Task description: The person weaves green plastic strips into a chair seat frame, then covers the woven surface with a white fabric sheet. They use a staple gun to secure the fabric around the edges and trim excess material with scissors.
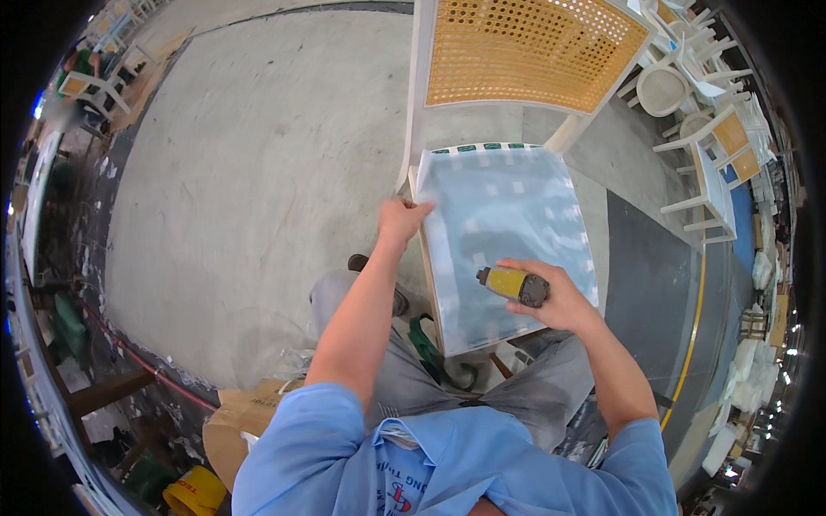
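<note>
In front of me stands a chair with a white frame and a tan woven-cane back panel (525, 56). Over its seat lies a pale blue-white translucent sheet (516, 198), with green patches along the far edge. At the seat's left edge, my left hand (403, 222) is closed, its thumb and fingers pinching the sheet's border. My right hand (555, 297) grips a yellow-and-black power tool (514, 285) above the near right part of the seat. The tool's narrow dark end points left; its grip is hidden by my hand.
A cardboard box (232, 430) sits at my lower left, near a yellow bucket (194, 492). Dark green strapping (428, 348) hangs by the seat's near left corner. White chairs (710, 185) crowd the right side. Another person (82, 64) is at the far left.
</note>
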Demonstrator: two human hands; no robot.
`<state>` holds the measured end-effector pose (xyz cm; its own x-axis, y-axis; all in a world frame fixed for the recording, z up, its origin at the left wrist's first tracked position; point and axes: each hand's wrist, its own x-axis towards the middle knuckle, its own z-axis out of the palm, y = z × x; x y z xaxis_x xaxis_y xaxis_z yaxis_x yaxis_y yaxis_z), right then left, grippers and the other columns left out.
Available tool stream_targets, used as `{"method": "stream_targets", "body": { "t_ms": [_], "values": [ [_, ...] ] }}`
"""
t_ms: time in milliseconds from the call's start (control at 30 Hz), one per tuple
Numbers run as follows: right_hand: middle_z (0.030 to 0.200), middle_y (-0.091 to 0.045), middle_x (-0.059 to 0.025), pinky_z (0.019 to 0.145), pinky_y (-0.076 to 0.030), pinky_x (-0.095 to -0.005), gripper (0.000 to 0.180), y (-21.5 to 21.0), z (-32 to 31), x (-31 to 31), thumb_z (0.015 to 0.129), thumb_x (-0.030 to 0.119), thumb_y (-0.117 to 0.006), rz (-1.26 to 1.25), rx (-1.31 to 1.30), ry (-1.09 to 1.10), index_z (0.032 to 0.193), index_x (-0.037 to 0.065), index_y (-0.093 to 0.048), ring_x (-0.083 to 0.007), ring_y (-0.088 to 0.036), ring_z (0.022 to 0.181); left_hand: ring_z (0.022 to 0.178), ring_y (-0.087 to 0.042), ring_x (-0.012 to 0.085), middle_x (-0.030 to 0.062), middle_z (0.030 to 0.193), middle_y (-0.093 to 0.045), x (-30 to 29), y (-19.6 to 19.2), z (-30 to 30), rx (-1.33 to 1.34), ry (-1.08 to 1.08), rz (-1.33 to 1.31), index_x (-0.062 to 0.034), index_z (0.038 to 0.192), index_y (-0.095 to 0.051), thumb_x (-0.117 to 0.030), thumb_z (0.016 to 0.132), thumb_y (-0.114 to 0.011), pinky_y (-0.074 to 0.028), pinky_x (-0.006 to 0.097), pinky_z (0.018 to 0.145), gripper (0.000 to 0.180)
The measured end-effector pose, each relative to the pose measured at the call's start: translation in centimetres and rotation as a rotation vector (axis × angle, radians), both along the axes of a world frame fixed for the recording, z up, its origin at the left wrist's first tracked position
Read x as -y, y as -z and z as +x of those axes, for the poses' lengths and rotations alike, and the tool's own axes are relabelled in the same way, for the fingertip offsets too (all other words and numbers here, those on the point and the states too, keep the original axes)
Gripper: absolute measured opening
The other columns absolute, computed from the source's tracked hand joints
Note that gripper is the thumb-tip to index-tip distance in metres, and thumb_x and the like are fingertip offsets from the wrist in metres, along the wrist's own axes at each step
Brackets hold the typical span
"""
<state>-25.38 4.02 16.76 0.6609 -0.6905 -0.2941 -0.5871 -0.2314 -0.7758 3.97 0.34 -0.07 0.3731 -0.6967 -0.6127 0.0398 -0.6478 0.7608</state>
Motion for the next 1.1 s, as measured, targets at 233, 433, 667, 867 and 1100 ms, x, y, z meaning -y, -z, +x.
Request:
{"method": "stream_targets", "body": {
  "t_ms": [233,433,667,867,1100],
  "values": [
    [0.125,-0.075,-0.012,0.097,-0.056,-0.0401,0.067,1.3,5.0,3.2,0.081,0.015,-0.09,0.057,-0.106,-0.205,0.144,0.02,-0.065,-0.0313,-0.072,0.11,0.052,-0.046,0.0104,0.0008,0.066,-0.058,-1.6,1.9,0.8,0.022,0.011,-0.081,-0.0026,0.082,-0.07,-0.022,0.082,-0.09,-0.034,0.034,0.045,0.028],
    [0.116,-0.078,-0.0123,0.094,-0.056,-0.0427,0.065,3.5,9.2,5.0,0.085,0.015,-0.087,0.172,-0.298,-0.308,0.145,0.022,-0.062,-0.0333,-0.073,0.103,0.057,-0.053,0.0119,0.0029,0.07,-0.065,-1.5,2.3,0.7,-0.006,-0.024,-0.092,-0.0014,0.081,-0.072,-0.02,0.079,-0.091,-0.04,0.034,0.049,0.026],
    [0.115,-0.078,-0.0129,0.093,-0.056,-0.0432,0.067,5.2,10.5,5.5,0.087,0.015,-0.085,0.16,-0.331,-0.412,0.147,0.026,-0.058,-0.034,-0.073,0.104,0.061,-0.058,0.0133,0.0052,0.076,-0.07,-1.4,1.8,1.0,-0.052,-0.01,-0.038,-0.0014,0.084,-0.076,-0.019,0.078,-0.092,-0.045,0.034,0.053,0.025],
    [0.113,-0.077,-0.0143,0.092,-0.056,-0.0434,0.067,5.0,11.8,5.5,0.086,0.014,-0.085,0.148,-0.379,-0.437,0.147,0.026,-0.059,-0.0354,-0.073,0.103,0.06,-0.056,0.0129,0.005,0.074,-0.069,-1.3,2.6,1.4,-0.079,-0.032,-0.046,-0.0012,0.083,-0.075,-0.018,0.078,-0.092,-0.044,0.034,0.052,0.024],
    [0.111,-0.077,-0.0139,0.091,-0.056,-0.0438,0.066,5.5,11.0,5.7,0.085,0.013,-0.085,0.111,-0.348,-0.432,0.145,0.027,-0.061,-0.0353,-0.073,0.101,0.062,-0.06,0.0159,0.0071,0.076,-0.071,-1.0,3.0,1.7,-0.073,0.018,-0.028,-0.0011,0.083,-0.075,-0.022,0.077,-0.093,-0.048,0.035,0.056,0.028]
  ]
}}
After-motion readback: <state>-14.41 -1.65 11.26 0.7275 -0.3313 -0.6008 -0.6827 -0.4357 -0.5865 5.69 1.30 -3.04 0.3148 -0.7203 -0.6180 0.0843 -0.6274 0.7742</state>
